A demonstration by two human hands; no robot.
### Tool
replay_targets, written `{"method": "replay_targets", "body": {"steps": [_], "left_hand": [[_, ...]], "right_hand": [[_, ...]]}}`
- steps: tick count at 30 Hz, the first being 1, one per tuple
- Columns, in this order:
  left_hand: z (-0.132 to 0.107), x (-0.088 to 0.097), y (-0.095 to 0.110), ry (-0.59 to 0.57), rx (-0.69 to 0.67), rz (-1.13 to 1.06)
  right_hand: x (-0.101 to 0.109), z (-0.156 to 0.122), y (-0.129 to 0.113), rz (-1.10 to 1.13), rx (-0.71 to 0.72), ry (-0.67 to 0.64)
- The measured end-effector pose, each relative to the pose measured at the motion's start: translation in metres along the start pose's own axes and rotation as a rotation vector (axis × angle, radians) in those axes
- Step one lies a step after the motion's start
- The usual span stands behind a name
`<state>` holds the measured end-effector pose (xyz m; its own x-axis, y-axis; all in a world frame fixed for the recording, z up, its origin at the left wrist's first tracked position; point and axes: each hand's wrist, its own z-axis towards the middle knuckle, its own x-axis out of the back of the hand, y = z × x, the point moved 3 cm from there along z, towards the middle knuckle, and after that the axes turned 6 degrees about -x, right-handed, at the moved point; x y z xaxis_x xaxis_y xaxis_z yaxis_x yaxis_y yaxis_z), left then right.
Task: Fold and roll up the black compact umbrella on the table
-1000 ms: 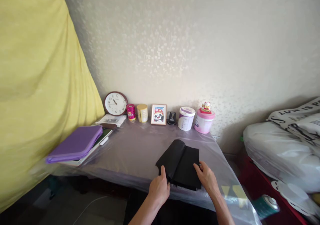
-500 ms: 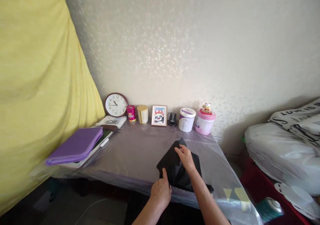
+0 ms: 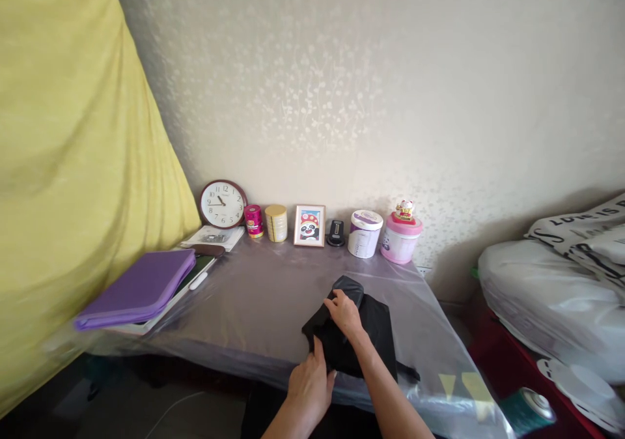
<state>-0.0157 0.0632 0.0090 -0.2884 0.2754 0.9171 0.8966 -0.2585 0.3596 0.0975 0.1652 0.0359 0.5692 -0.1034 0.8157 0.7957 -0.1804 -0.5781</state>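
Right hand (image 3: 344, 315) grips black cloth (image 3: 379, 327) (left hand (image 3: 310, 382) touching)

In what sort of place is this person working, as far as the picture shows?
Most likely a room in a home: a framed panda picture, a round clock and a small figurine are set out along the patterned wall, at the back of a table.

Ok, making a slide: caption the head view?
Left hand and right hand handling folded black fabric above clear plastic sheeting.
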Motion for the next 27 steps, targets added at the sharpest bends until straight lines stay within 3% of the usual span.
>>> {"method": "replay_targets", "body": {"steps": [4, 8, 14, 19, 23, 27], "left_hand": [[-0.011, 0.009, -0.002, 0.135, -0.024, 0.047], [-0.009, 0.013, 0.008, 0.24, -0.162, 0.097], [0.008, 0.0, 0.009, 0.064, -0.133, 0.037], [0.012, -0.007, 0.006, 0.042, -0.131, 0.014], [0.012, -0.011, 0.005, 0.062, -0.141, -0.006], [0.014, -0.011, 0.007, 0.026, -0.099, -0.001]], "right_hand": [[-0.003, -0.001, 0.0, 0.07, 0.086, -0.074], [-0.001, -0.004, -0.005, 0.023, 0.223, -0.17], [0.001, -0.011, -0.014, -0.105, 0.3, -0.239], [0.005, -0.035, -0.016, -0.205, 0.464, -0.129], [0.014, -0.049, -0.005, -0.073, 0.654, -0.065], [0.015, -0.036, 0.015, -0.074, 0.747, -0.032]]}}
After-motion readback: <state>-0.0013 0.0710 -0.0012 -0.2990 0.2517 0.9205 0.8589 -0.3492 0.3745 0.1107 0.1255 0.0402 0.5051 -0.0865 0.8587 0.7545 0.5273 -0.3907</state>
